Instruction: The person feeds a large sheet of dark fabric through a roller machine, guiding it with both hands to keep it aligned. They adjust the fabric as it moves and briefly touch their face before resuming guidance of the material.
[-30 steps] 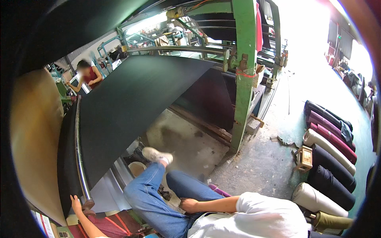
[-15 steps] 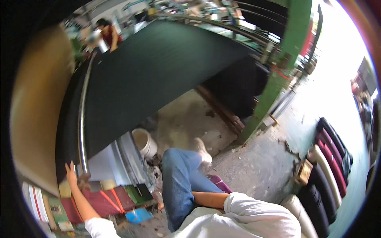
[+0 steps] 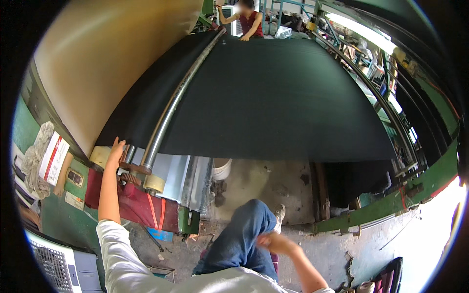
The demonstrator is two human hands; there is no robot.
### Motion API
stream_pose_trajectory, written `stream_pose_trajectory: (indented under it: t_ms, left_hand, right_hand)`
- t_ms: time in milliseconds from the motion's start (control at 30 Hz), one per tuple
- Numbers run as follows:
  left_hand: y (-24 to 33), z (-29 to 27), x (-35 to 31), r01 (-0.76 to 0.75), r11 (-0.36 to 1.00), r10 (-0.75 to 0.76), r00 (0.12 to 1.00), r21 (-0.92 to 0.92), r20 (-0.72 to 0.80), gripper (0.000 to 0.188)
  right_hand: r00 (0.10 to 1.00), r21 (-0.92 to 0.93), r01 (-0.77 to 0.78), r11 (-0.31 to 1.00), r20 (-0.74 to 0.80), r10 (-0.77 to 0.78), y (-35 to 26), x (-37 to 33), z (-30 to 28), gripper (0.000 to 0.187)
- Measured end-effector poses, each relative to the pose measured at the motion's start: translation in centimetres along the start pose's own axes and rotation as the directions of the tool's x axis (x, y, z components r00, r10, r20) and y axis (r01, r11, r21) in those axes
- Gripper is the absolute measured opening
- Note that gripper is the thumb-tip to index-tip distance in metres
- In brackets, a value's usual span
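A broad sheet of black fabric (image 3: 273,97) stretches across the machine in front of me. A long shiny metal roller (image 3: 181,90) lies across its left part. My left hand (image 3: 117,152) is at the near left edge of the fabric, beside the roller's end, with its fingers stretched out and no object visible in it. Below that hand is a toothed gear (image 3: 130,177). Over my bent, jeans-clad leg (image 3: 239,234) hovers my right hand (image 3: 271,242), smeared by motion, so its fingers cannot be made out.
A large tan drum (image 3: 112,53) rises at the left. Across the fabric, a person in a red top (image 3: 251,22) touches its far edge. A white bucket (image 3: 221,169) stands under the fabric. A green beam (image 3: 371,212) crosses at the right; fabric rolls (image 3: 388,278) lie lower right.
The view has swung left, bringing the whole fabric and the far person into the middle. My right hand, hidden by my leg before, now shows. My left hand stays by the fabric's edge.
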State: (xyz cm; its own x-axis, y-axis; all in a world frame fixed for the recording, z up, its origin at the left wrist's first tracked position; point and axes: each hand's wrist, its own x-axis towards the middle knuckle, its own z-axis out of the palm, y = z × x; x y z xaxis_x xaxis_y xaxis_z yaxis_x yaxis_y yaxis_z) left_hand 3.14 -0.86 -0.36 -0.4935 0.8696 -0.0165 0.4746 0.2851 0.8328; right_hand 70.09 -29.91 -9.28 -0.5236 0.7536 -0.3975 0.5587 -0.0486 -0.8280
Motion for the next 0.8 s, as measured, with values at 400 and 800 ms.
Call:
stream_pose_trajectory:
  t_ms: [400,800]
  left_hand:
    - [-3.3,-1.6,8.4,0.266,0.52,-0.2,0.962,-0.812,0.187,0.036]
    - [-3.6,-0.9,7.6,0.127,0.417,-0.43,0.9,-0.9,-0.072,0.038]
  right_hand:
    - [0.468,-0.709,-0.433,0.556,-0.704,-0.534,-8.5,12.8,-21.4,0.055]
    - [0.585,-0.573,-0.261,0.777,-0.734,-0.345,-3.9,15.2,-11.1,0.028]
